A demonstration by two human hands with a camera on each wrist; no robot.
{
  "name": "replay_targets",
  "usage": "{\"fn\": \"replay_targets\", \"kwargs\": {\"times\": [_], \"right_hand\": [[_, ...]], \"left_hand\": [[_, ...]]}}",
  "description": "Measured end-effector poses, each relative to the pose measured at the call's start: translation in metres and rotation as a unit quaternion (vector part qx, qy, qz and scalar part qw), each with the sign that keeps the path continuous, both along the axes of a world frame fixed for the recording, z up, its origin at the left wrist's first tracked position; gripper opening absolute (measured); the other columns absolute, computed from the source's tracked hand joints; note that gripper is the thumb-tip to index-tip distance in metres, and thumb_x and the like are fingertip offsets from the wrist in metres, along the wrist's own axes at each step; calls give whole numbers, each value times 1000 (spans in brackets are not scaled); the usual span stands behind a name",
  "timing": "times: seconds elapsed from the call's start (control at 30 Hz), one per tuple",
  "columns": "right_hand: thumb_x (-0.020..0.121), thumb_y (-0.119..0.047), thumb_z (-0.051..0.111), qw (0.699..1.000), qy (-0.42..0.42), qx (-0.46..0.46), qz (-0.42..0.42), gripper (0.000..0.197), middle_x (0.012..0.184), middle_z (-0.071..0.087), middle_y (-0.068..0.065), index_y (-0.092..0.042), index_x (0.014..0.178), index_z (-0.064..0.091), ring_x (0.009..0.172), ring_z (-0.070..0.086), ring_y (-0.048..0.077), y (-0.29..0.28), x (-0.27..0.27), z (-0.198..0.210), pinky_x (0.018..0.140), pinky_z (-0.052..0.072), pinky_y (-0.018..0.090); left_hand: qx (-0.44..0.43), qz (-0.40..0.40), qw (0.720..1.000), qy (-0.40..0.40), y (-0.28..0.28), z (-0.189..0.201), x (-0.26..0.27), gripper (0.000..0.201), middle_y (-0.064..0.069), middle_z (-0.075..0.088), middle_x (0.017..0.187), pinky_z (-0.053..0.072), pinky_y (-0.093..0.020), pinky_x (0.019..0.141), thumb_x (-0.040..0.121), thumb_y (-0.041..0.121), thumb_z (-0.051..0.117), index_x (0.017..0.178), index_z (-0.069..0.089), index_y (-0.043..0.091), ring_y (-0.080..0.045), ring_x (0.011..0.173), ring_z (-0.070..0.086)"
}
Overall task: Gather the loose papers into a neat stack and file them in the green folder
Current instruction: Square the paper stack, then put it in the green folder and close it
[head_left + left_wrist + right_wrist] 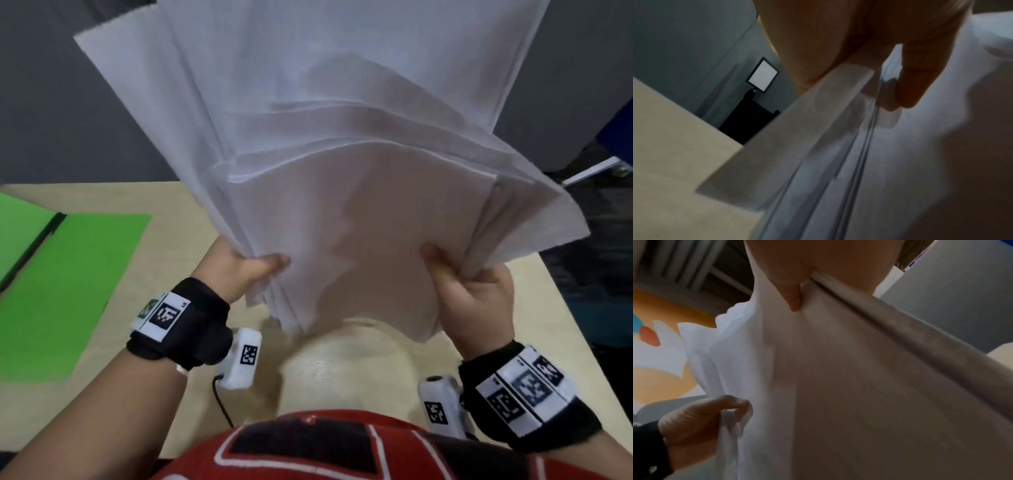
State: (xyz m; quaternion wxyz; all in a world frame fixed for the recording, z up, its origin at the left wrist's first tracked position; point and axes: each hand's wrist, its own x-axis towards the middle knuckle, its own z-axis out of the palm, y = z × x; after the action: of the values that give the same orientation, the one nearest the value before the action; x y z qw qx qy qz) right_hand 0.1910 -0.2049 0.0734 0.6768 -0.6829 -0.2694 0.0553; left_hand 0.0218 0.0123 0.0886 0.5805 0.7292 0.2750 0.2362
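A fanned, uneven bundle of white papers (342, 144) stands lifted above the beige table (178, 219), its lower corner near the tabletop. My left hand (246, 270) grips the bundle's lower left edge, thumb on the front sheet. My right hand (476, 287) grips the lower right edge the same way. The green folder (68, 291) lies open and flat at the table's left. In the left wrist view my thumb presses on the papers (900, 162). The right wrist view shows the papers (838, 386) from below and my left hand (701, 420) pinching their far edge.
A grey partition (68, 85) stands behind the table. The table's right edge (561, 294) runs close to my right hand, with dark floor beyond. My red cap brim (325, 448) fills the bottom of the head view. A framed white sign (763, 75) stands in the background.
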Motion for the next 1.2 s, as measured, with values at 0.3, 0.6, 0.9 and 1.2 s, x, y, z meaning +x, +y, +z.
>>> {"fn": "replay_targets", "kwargs": {"times": [0.3,0.6,0.9,1.2], "right_hand": [[79,-2,74,998,14,31,53,42,99,73,-14,-26,111,63,100,68,7,-9,-9,12,83,56,28],[86,-19,65,995,-52,83,24,35,108,64,-14,-30,118,55,102,63,7,-13,-19,27,84,55,29],[89,-3,64,998,31,35,46,40,102,67,-26,-20,124,54,101,63,-3,-3,-15,15,85,53,21],[94,-14,54,987,79,138,25,17,96,69,-8,-24,107,57,88,66,10,-11,-7,19,73,55,26]], "left_hand": [[7,-44,997,-57,-18,17,-3,34,14,76,78,53,-16,68,63,1,78,81,73,30,-2,76,70],[46,27,994,-99,-26,18,1,34,16,75,92,52,-18,77,68,18,75,101,66,24,-3,92,69],[17,-29,999,-28,-27,4,10,62,-4,68,118,53,-36,92,67,24,76,125,56,22,-15,109,65],[17,-34,998,-58,-29,-5,3,60,0,71,111,54,-30,87,61,24,81,117,61,22,-14,106,66]]}}
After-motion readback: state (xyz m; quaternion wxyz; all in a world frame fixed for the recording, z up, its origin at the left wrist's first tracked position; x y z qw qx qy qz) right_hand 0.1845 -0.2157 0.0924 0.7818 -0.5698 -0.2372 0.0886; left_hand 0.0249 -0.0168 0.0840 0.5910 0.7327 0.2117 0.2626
